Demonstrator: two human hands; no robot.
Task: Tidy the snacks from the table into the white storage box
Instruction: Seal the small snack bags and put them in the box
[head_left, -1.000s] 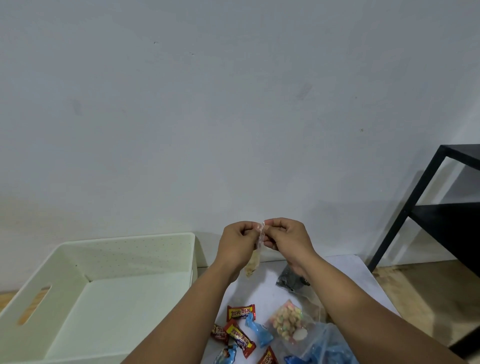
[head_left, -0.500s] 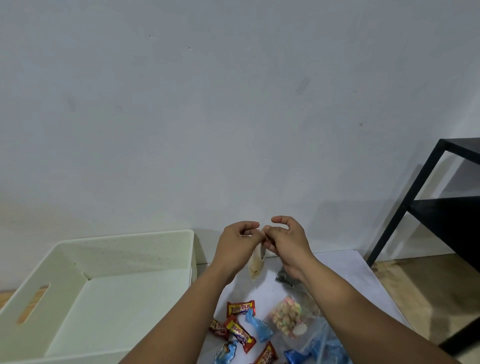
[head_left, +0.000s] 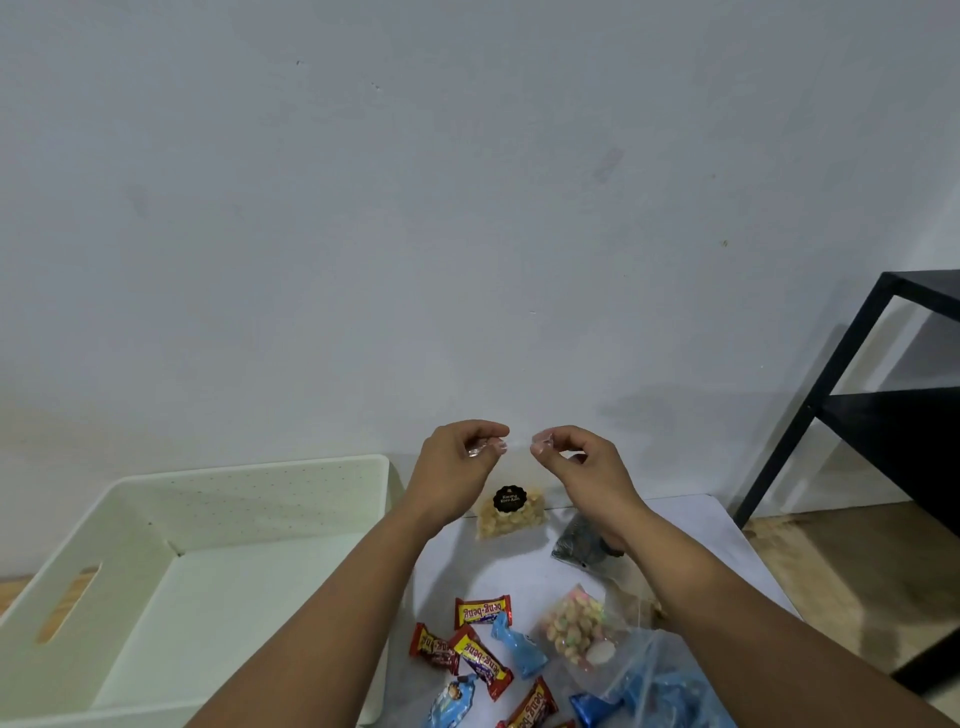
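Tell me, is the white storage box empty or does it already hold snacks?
Empty as far as visible: the white storage box shows only its bare floor; its near corner is hidden by the left arm.

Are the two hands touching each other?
Apart. The head view shows bare wall between the left hand and the right hand; each pinches a top corner of the clear peanut bag.
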